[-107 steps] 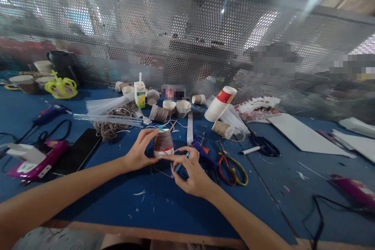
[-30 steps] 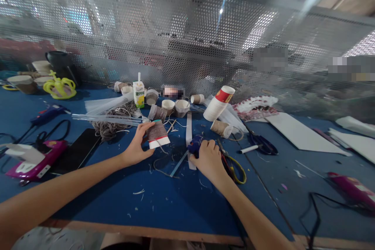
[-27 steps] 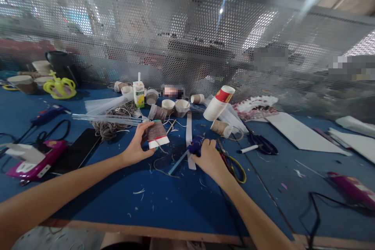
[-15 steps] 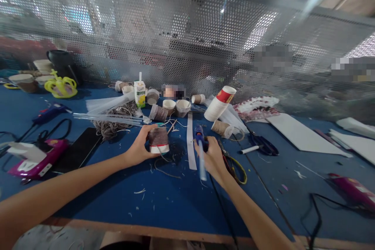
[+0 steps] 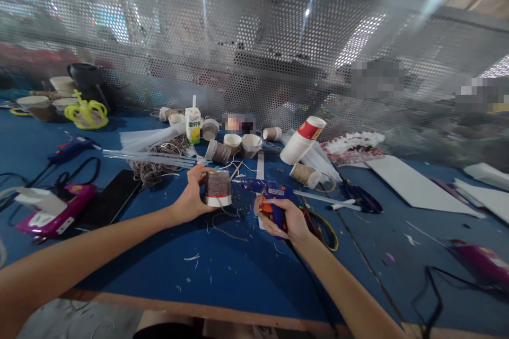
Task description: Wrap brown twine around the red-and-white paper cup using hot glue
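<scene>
My left hand (image 5: 191, 198) grips a paper cup wrapped in brown twine (image 5: 217, 188), held upside down just above the blue table (image 5: 222, 270). A loose end of twine trails from the cup onto the table. My right hand (image 5: 283, 217) is closed round the handle of a blue hot glue gun (image 5: 265, 188). The gun's nozzle points left, close to the cup's side. A clear glue stick (image 5: 318, 198) sticks out of the gun's back toward the right.
Scissors with red and yellow handles (image 5: 323, 225) lie right of my right hand. A tangle of twine (image 5: 156, 168), a black phone (image 5: 110, 197), a pink device (image 5: 53, 214), a juice box (image 5: 193, 124), several wrapped cups (image 5: 233, 144) and a paper cup stack (image 5: 302, 141) lie around. A perforated metal screen (image 5: 254, 53) stands behind.
My right hand left the cup, took the blue glue gun from the table and raised it, nozzle toward the cup. My left hand kept the cup and turned it.
</scene>
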### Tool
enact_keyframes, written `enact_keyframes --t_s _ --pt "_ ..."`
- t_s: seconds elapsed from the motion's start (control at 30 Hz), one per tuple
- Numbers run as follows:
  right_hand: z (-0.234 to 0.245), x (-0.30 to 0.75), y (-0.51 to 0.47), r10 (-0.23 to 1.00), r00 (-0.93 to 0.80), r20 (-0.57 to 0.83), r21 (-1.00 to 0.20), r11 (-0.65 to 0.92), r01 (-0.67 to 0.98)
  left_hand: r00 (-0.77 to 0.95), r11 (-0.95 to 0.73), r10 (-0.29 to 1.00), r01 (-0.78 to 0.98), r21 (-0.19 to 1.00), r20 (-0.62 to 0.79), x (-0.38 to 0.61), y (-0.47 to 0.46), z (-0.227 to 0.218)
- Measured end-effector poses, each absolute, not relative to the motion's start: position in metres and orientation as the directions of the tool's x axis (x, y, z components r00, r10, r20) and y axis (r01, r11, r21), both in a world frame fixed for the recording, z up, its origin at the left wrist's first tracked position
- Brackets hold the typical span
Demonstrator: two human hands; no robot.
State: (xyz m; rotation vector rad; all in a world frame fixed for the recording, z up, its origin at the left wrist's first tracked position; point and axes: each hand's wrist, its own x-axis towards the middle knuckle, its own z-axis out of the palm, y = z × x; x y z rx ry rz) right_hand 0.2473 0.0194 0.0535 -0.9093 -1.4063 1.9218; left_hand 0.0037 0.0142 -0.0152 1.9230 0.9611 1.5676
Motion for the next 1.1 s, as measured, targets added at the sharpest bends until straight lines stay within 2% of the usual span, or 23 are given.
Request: enact_keyframes --t_s 0.1,0.17,0.33,0.4,0.63,1.1 --pt "0.052 0.248 0.011 0.859 -0.507 -0.068 -0.996 -0.032 0.080 0.109 -0.621 0.782 0.231 0.749 0.614 0.002 0.013 -0.013" --pt "0.052 0.248 0.006 0.883 -0.469 0.008 -0.971 0.119 0.208 0.123 -0.579 0.813 0.269 0.770 0.568 0.000 0.012 -0.011" --pt "0.056 0.242 -0.001 0.837 -0.506 0.208 -0.849 0.412 0.331 0.130 -0.519 0.846 0.417 0.746 0.516 -0.003 0.010 -0.005" --pt "0.056 0.240 -0.002 0.807 -0.539 0.240 -0.793 0.483 0.371 0.131 -0.527 0.840 0.427 0.734 0.527 -0.003 0.010 -0.003" --pt "0.051 0.240 -0.003 0.768 -0.581 0.269 -0.661 0.586 0.469 0.139 -0.546 0.827 0.424 0.722 0.544 -0.002 0.010 -0.004" --pt "0.046 0.237 -0.004 0.783 -0.548 0.295 -0.643 0.587 0.492 0.180 -0.575 0.808 0.445 0.686 0.561 -0.002 0.007 0.000"
